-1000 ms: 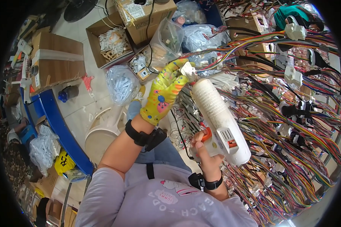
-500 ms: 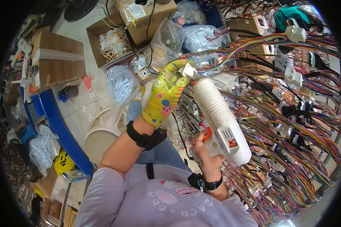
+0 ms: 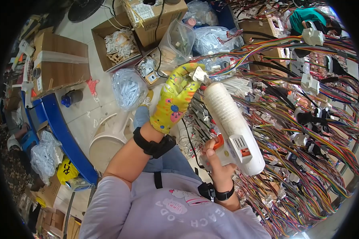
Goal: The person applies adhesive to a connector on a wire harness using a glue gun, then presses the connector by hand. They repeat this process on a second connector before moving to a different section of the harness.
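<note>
In a yellow patterned glove, my left hand (image 3: 174,99) pinches a white plastic connector (image 3: 199,74) at the end of a bundle of coloured wires (image 3: 239,63). My right hand (image 3: 219,167) is bare and wrapped round the handle of a white hot glue gun (image 3: 237,131), with fingers at its orange trigger (image 3: 218,141). The gun's nozzle end points up and left, close against the connector; whether the tip touches it I cannot tell. Many wire harnesses (image 3: 307,159) hang at my right, some with white connectors (image 3: 309,83).
An open carton (image 3: 101,42) of white parts stands ahead, beside a taller cardboard box (image 3: 159,22). A clear bag (image 3: 128,89) of pale pieces and a beige round stool (image 3: 107,145) are at front left. Another person (image 3: 307,19) in green is at far right.
Hardly anything differs. The glue gun's rear end has dipped very slightly, while both hands keep their hold.
</note>
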